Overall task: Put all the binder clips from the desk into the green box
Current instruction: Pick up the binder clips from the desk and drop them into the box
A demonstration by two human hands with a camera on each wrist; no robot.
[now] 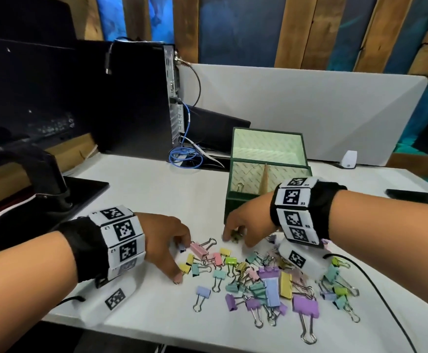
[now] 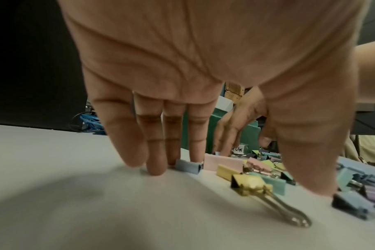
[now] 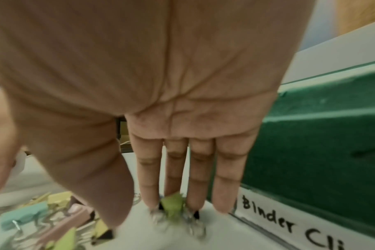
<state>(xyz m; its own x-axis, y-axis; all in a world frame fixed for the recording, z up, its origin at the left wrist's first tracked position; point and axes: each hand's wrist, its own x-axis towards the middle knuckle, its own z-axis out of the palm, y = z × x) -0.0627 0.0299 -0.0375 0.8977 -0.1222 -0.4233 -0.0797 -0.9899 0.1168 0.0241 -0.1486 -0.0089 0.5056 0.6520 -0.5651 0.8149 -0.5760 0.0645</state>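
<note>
Clips lie near of the green box, under both your hands.
The binder clips (image 1: 266, 281) spread near and right of the green box (image 1: 235, 200); your right hand (image 1: 248, 222), nearer it, pinches a blurred green clip (image 3: 171, 208); your left hand (image 1: 164, 240), fingers straight, touches a small blue clip (image 2: 188, 166). Box floor mostly hidden.

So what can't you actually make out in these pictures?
- Green box contents: in the head view the right hand and wristband cover its front part; one clip shows inside.
- Box label: cut off by the right wrist picture's edge after "Binder Cli".
- Green clip: blurred, so the grip is unclear.
- Blue clip at the left hand fingertips: touching or gripped, unclear.
</note>
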